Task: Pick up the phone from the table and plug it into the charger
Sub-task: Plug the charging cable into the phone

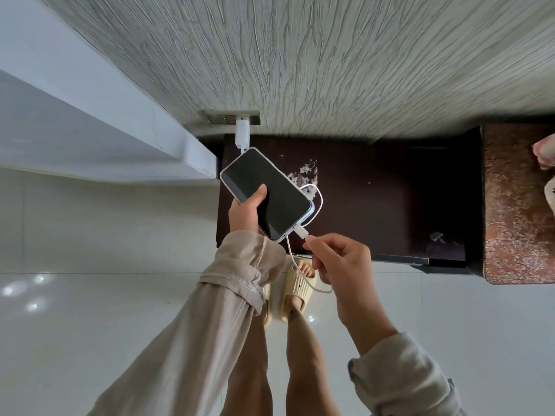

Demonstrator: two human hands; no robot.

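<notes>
A phone (270, 190) with a dark screen and a pale case lies in my left hand (244, 213), held above the dark table (375, 205), thumb on the screen. My right hand (339, 262) pinches the white cable just behind its plug (301, 232), whose tip sits at the phone's lower edge. The white cable (319, 202) loops behind the phone. A white charger block (242, 134) is plugged into a wall socket (231, 118) above the phone.
The dark table has worn pale patches (304, 171) on top. A brown patterned surface (516, 205) adjoins it on the right. A textured wall (300, 61) rises behind. Glossy white floor tiles (105, 295) lie below, with my sandalled feet (295, 291) beside the table.
</notes>
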